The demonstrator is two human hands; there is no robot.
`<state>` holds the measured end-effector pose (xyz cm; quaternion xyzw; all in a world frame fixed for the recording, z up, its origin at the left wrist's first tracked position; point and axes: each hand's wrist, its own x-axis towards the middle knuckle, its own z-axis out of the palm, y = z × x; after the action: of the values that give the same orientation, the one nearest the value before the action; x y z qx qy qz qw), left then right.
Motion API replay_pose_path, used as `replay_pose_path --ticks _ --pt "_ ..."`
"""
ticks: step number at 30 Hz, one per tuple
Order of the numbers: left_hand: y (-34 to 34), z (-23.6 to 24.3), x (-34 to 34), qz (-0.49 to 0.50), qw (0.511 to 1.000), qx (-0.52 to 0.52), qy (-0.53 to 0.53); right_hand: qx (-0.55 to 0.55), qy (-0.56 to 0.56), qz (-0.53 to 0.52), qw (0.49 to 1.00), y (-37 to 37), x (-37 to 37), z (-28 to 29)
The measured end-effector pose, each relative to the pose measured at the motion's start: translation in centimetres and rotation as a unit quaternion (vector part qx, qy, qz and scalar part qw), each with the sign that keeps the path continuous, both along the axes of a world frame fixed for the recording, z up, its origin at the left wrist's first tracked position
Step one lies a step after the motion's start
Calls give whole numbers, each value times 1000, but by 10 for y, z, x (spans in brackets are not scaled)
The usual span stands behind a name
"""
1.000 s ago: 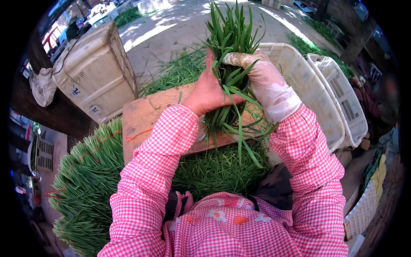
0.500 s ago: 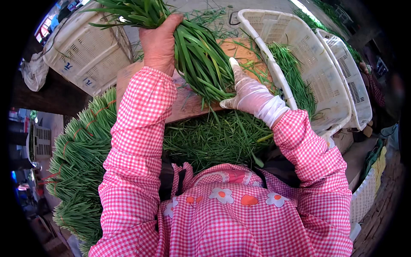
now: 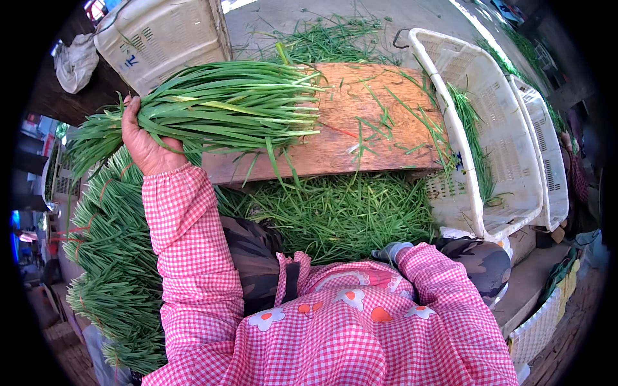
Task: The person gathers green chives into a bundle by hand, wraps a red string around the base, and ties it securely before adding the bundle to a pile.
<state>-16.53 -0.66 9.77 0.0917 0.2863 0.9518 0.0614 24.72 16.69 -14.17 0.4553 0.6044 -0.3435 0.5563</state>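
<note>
My left hand (image 3: 149, 143) is closed around the leaf end of a thick bunch of Chinese chives (image 3: 225, 106). The bunch lies level, its pale cut ends pointing right over the wooden board (image 3: 360, 145). Loose green blades and a thin red strip (image 3: 338, 130) are on the board. My gloved right hand (image 3: 391, 251) is low by my lap, at the near edge of a heap of loose chive trimmings (image 3: 347, 215). Its fingers are mostly hidden, so I cannot make out whether it holds anything.
Tied chive bundles (image 3: 119, 238) with red bands are stacked at my left. A white crate (image 3: 161, 45) stands at the far left. On the right, another white crate (image 3: 508, 148) holds some chives, with a second crate (image 3: 547, 161) beside it. More trimmings (image 3: 328, 42) lie beyond the board.
The chive bunch has swung from upright and tilted to level, leftward and nearer, with my left hand. My right hand has left the bunch and dropped to my lap.
</note>
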Motion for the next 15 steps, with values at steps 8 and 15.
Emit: replay_pose_path --ticks 8,15 --pt "-39 -25 -19 60 997 -44 -16 66 199 -563 799 -1 11 -133" --pt "-23 -26 -23 37 995 -94 -7 65 327 -783 525 79 -89 -135"
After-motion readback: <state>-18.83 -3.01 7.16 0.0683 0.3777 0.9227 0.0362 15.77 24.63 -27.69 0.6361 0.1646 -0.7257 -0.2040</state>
